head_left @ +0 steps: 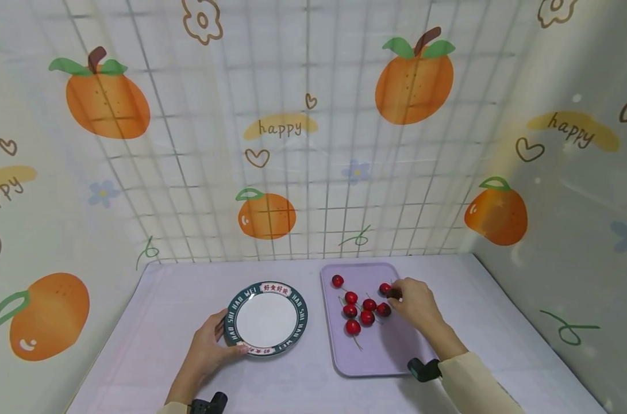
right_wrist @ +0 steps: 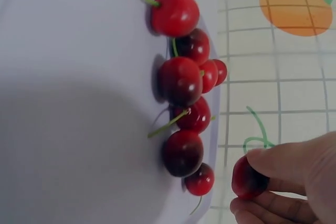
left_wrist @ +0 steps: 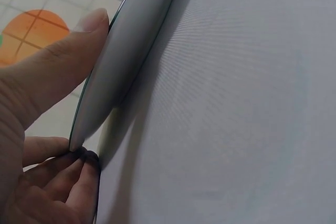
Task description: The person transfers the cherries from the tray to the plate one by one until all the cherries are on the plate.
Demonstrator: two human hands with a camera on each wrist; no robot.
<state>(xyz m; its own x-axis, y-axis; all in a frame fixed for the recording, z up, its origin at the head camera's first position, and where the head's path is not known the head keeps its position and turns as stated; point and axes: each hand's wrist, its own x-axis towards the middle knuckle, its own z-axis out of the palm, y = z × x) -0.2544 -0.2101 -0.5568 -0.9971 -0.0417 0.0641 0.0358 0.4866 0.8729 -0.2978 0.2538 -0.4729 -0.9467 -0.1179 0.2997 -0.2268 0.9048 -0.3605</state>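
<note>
My left hand [head_left: 210, 348] grips the near left rim of a white plate [head_left: 266, 319] with a dark green lettered border. In the left wrist view its thumb lies on the rim, and the other fingers are at the plate's lower edge. Over the right part of a light purple tray [head_left: 365, 359], my right hand [head_left: 416, 302] pinches a dark red cherry [right_wrist: 248, 178] between thumb and fingers. The right wrist view shows this cherry raised off the tray. Several red cherries [head_left: 352, 328], some with green stems, lie on the tray left of that hand.
Plate and tray stand side by side on a table with a pale cloth [head_left: 163, 299]. A white curtain [head_left: 210, 172] printed with oranges hangs over a grid behind and at both sides. Each wrist wears a black device [head_left: 424, 370].
</note>
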